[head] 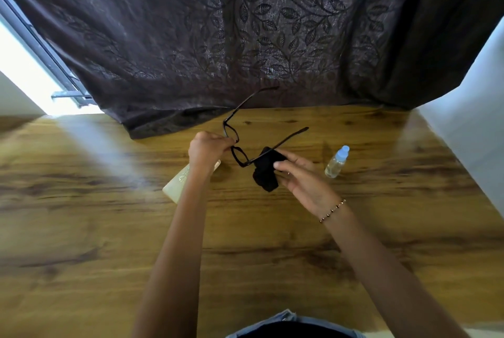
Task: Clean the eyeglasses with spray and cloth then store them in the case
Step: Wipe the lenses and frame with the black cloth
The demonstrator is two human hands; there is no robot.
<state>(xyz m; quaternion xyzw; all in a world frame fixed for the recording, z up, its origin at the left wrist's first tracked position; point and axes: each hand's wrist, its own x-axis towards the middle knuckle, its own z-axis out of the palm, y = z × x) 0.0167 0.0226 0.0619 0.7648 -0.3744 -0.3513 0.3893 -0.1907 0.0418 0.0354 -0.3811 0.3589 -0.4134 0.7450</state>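
Black-framed eyeglasses (240, 154) are held above the wooden table (109, 228) with both temples unfolded and pointing away. My left hand (207, 149) pinches the frame near the bridge. My right hand (300, 176) grips a black cloth (266, 171), which is bunched around the right end of the frame. A small clear spray bottle (336, 161) with a pale blue cap stands on the table just right of my right hand. A beige glasses case (177, 185) lies on the table under my left wrist, partly hidden by it.
A dark leaf-patterned curtain (245, 37) hangs behind the table and drapes onto its far edge. A bright window (27, 64) shows at the far left and a white wall (477, 119) at the right.
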